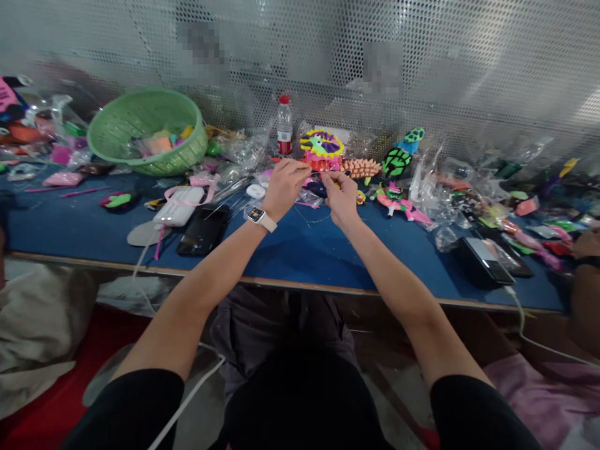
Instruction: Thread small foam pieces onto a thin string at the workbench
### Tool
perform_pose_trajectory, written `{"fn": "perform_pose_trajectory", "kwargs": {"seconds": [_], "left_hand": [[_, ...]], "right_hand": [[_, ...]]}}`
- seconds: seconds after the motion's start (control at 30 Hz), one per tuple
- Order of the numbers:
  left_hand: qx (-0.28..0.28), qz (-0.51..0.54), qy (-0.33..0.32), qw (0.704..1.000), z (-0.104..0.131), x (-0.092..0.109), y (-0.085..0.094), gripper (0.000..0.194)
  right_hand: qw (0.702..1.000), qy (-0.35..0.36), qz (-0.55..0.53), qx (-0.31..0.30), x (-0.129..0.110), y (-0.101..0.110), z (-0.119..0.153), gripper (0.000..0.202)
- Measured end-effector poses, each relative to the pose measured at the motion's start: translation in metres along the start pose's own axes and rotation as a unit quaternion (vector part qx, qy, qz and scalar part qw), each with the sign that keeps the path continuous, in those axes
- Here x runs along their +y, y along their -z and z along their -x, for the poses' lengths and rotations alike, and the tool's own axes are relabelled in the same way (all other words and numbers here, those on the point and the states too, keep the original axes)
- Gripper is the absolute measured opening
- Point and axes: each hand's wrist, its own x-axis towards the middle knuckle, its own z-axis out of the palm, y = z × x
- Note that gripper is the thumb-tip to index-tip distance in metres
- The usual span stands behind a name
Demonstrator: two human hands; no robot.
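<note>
My left hand, with a pale watch on its wrist, is closed in a pinch above the blue table. Close to its right, my right hand also pinches with thumb and forefinger. Whatever sits between the fingertips is too small to make out. Behind the hands stands a colourful clay-like figure with a yellow and purple frill. A dark blue piece shows between the hands. To the right are a tan spiky piece, a green and black figure and a pink and green figure.
A green basket with coloured packets stands back left, and a red-capped bottle at the back. A black phone and white power bank lie left. At right are a black device and plastic bags. People sit either side.
</note>
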Motion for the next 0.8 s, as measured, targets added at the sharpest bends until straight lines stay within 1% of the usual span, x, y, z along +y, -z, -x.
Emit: {"fn": "perform_pose_trajectory", "kwargs": {"seconds": [0.07, 0.1, 0.17, 0.27, 0.33, 0.4, 0.47, 0.5, 0.57, 0.73, 0.8], "left_hand": [[0.001, 0.054, 0.041, 0.998, 0.0, 0.001, 0.0, 0.014], [0.001, 0.084, 0.067, 0.994, 0.001, 0.003, 0.0, 0.011], [-0.004, 0.151, 0.118, 0.981, 0.001, 0.005, -0.001, 0.008], [-0.038, 0.259, 0.178, 0.949, 0.0, 0.007, -0.002, 0.023], [-0.072, 0.32, 0.21, 0.921, 0.0, 0.006, -0.003, 0.027], [-0.095, 0.36, 0.234, 0.898, 0.0, 0.004, -0.003, 0.022], [-0.098, 0.379, 0.244, 0.887, 0.0, 0.004, -0.003, 0.017], [-0.094, 0.379, 0.243, 0.888, 0.001, 0.005, -0.003, 0.015], [-0.084, 0.361, 0.23, 0.9, 0.001, 0.008, -0.003, 0.013], [-0.073, 0.274, 0.176, 0.943, 0.004, 0.016, -0.005, 0.011], [-0.063, 0.219, 0.145, 0.963, 0.006, 0.017, -0.006, 0.012]], "right_hand": [[0.999, 0.009, 0.021, 0.047, -0.006, 0.005, 0.001, 0.036], [0.998, 0.019, 0.031, 0.056, -0.009, 0.008, 0.002, 0.034], [0.997, 0.041, 0.046, 0.054, -0.014, 0.015, 0.002, 0.033], [0.995, 0.06, 0.057, 0.046, -0.018, 0.024, 0.002, 0.033], [0.996, 0.067, 0.049, 0.036, -0.019, 0.026, 0.001, 0.032], [0.997, 0.063, 0.029, 0.026, -0.019, 0.027, -0.001, 0.031], [0.999, 0.043, 0.009, 0.016, -0.018, 0.027, -0.004, 0.031], [0.999, 0.03, 0.004, 0.011, -0.018, 0.027, -0.005, 0.033], [1.0, 0.017, 0.003, -0.003, -0.019, 0.029, -0.007, 0.035], [0.998, 0.04, 0.025, -0.052, -0.024, 0.038, -0.011, 0.035], [0.998, 0.037, 0.019, -0.051, -0.025, 0.038, -0.012, 0.037]]}}
